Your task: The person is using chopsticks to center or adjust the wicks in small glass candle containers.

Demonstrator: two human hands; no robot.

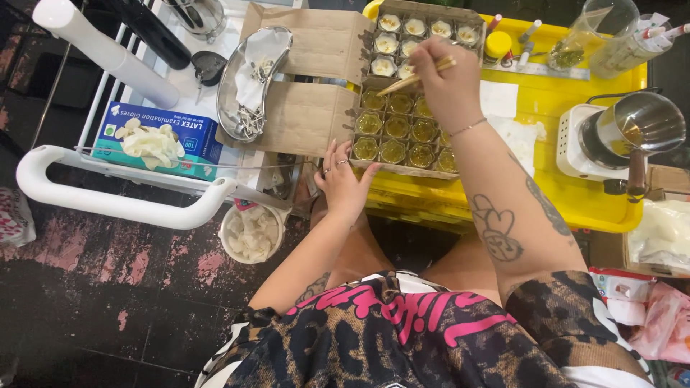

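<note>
My right hand [449, 79] pinches a pair of wooden sticks [417, 77] over the cardboard box [316, 115] of small jars [395, 129], mid-box; looks like wick-setting. Left hand [343, 183], fingers spread, steadies the box's near edge on the yellow tray [568, 179]. Next needs precise centring.

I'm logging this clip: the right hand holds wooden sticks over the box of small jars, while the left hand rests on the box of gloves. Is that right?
Not quite. The head view shows the left hand resting on the near edge of the cardboard box of small jars, not on the box of gloves. The right hand does hold wooden sticks over the jars.
</note>
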